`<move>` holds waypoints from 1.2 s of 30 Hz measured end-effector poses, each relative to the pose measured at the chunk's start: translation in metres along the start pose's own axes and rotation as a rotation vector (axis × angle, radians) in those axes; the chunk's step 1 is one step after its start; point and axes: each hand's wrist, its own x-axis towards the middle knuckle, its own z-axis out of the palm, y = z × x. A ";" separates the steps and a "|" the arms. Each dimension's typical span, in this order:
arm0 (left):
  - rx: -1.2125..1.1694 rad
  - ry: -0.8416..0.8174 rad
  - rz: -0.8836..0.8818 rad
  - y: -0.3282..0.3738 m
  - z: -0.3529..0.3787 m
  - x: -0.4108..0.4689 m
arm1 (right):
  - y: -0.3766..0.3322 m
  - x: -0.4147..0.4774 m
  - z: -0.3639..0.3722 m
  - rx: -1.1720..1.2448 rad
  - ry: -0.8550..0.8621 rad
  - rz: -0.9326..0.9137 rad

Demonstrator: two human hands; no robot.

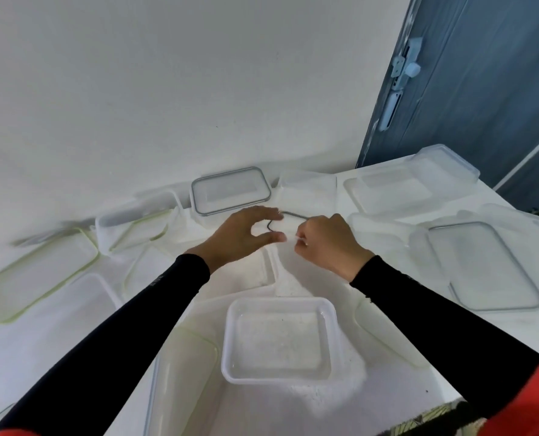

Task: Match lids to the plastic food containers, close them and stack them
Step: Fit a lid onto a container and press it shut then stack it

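No text, label, brand or number can be read anywhere in this head-camera view. The only candidate is a small pale marking on the person's long black left sleeve [156,280], midway along the forearm. It is too small and blurred to make out as letters or a logo.

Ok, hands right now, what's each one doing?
Left hand: thumb and fingers curled round one end of the grey-rimmed lid, holding it.
Right hand: pinching the same lid's other end.
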 end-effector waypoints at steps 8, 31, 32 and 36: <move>0.376 -0.044 0.091 0.017 0.016 0.043 | 0.042 0.010 -0.034 0.473 -0.008 0.056; 0.154 0.699 0.173 0.025 -0.067 -0.072 | 0.075 0.071 0.008 0.370 0.184 0.172; 0.125 0.734 0.139 0.025 -0.066 -0.079 | 0.074 0.063 0.003 0.501 0.273 0.213; 0.048 0.867 -0.006 0.030 -0.052 -0.112 | 0.058 0.014 -0.022 1.035 0.264 0.374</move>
